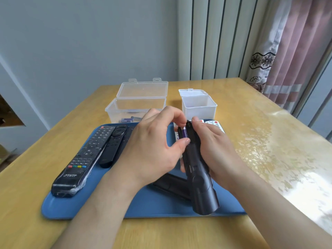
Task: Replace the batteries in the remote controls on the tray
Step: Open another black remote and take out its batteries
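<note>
My right hand (213, 150) grips a black remote control (197, 175) from the right, back side up, above the blue tray (89, 209). Its battery bay is uncovered at the far end. My left hand (154, 146) pinches a purple battery (184, 133) lying in that bay between thumb and forefinger. A black battery cover (170, 186) lies on the tray under the remote. Two more black remotes (84, 159) lie on the tray's left side, and white remotes (215, 125) peek out behind my right hand.
A clear plastic box (125, 106) with its lid up holds several purple batteries behind the tray. To its right stands a white box (199, 106), lid also up. Everything rests on a wooden table (260, 141); a curtain hangs at the far right.
</note>
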Demonstrator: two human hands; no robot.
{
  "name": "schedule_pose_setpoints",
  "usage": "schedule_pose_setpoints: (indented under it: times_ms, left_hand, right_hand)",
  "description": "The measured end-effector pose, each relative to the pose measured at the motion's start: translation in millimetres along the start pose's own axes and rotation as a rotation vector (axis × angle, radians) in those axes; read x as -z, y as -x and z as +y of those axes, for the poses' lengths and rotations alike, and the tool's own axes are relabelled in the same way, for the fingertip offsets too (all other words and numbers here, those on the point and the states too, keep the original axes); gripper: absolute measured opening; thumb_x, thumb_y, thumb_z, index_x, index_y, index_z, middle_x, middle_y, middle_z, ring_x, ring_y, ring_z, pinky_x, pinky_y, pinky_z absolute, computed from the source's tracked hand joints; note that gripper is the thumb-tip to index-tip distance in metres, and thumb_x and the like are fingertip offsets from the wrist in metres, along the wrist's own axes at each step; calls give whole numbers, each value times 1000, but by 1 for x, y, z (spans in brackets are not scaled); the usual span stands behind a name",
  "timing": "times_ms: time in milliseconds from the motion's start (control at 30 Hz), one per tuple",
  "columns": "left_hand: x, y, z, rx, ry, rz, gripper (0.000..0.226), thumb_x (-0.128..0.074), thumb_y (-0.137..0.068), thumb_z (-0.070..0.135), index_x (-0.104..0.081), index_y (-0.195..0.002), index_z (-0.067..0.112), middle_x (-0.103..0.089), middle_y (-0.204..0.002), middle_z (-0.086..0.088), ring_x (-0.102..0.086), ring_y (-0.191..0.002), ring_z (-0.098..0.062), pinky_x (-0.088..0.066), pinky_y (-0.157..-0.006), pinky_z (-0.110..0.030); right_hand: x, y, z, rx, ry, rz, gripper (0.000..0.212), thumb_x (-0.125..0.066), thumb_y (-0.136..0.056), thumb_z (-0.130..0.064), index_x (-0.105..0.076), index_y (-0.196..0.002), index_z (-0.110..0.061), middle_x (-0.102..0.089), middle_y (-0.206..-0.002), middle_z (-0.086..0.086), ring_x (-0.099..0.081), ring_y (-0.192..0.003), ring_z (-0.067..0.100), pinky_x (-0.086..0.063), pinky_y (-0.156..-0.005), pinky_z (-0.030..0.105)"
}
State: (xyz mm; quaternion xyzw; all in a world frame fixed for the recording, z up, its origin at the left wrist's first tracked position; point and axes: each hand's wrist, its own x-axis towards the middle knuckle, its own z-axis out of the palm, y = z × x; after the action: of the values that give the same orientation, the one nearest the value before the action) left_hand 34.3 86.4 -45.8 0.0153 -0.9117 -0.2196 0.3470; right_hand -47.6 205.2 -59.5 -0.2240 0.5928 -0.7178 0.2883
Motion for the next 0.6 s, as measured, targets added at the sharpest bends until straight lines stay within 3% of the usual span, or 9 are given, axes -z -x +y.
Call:
schedule_pose_setpoints:
  times_ms: [133, 333, 600]
  left_hand:
    - [1, -1, 0, -23, -79, -3, 30, -69, -73, 31, -54, -98, 23, -59, -91, 17, -42, -86, 9, -33, -78, -6]
    - [0, 0, 1, -14, -103, -1, 30, -69, -72, 34, -55, -98, 27, -59, -89, 8, -43, -78, -6, -40, -73, -27]
    - [4, -2, 0, 11, -30, -70, 40, -80, -68, 20, -50, -95, 28, -59, -89, 16, -45, -85, 10, -31, -74, -4]
  right_hand:
    - [0, -3, 1, 41, 33, 15, 44, -37, -105, -36, -57, -89, 0, -57, -56, 19, -55, -45, 32, -50, -50, 40]
    - [2, -2, 0, 97, 96, 20, 47, -33, -107, -32, -52, -91, 8, -56, -50, 14, -53, -41, 30, -48, -41, 32]
    - [2, 0, 3, 99, 174, -2, 45, -31, -107, -34, -52, -97, 4, -60, -54, 16, -54, -41, 30, -48, -40, 32]
